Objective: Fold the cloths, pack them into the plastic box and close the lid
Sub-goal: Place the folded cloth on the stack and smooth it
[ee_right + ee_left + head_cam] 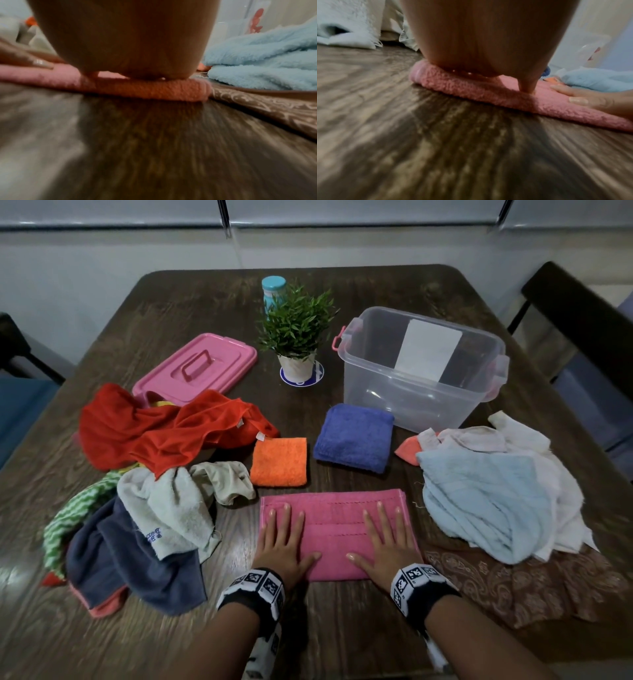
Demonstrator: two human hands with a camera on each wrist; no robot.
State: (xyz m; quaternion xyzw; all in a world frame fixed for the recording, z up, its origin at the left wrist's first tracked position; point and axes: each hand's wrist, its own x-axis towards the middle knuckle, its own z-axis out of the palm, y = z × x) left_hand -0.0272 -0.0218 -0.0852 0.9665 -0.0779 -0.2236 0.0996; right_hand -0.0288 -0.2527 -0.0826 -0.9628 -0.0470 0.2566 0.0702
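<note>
Dark wooden table (102, 344) against a pale wall (85, 268) (dark chair (579, 313) at its right side)

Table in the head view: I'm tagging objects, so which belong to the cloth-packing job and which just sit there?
Job:
- pink towel under flat left hand and right hand
- folded blue towel
- folded orange cloth
- clear plastic box
- pink lid

Lying about:
- potted green plant
- teal-capped bottle

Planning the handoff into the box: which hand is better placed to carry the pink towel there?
Probably the right hand: it lies flat on the pink towel nearer the box; the left hand is farther.
</note>
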